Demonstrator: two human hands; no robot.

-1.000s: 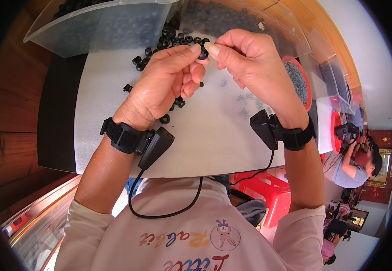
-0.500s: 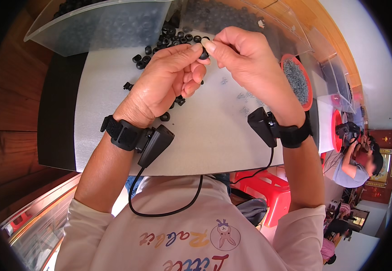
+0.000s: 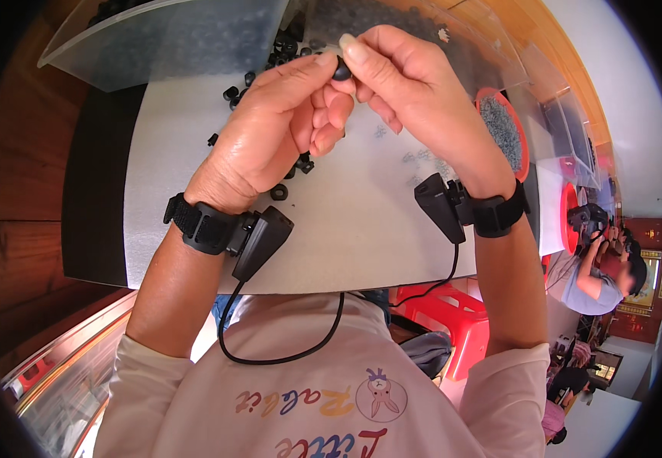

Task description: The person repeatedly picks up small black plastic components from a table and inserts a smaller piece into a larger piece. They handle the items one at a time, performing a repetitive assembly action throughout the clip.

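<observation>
A small rounded black part point(image 3: 342, 70), smooth and dome-shaped on its visible side, is pinched at the far side of the table. My left hand point(image 3: 270, 118) grips it between thumb and fingertips, the other fingers curled beneath. From the other side, my right hand point(image 3: 422, 95) closes thumb and forefinger at its upper edge; its lower fingers are bent. The fingertips hide part of the piece. Loose black ring-shaped pieces point(image 3: 278, 192) lie on the white tabletop point(image 3: 331, 244) under and beside my left hand. Small clear bits point(image 3: 416, 156) lie near my right wrist.
Two translucent bins point(image 3: 186, 42) of black parts stand along the far edge. Right of my right hand is a red bowl point(image 3: 524, 145) of small grey pieces. A red stool point(image 3: 453, 320) stands below the near edge. A person point(image 3: 594, 282) sits farther right.
Both hands have risen slightly toward the far bins with the black part. My right thumb has shifted up off its face, so more of the part shows.
</observation>
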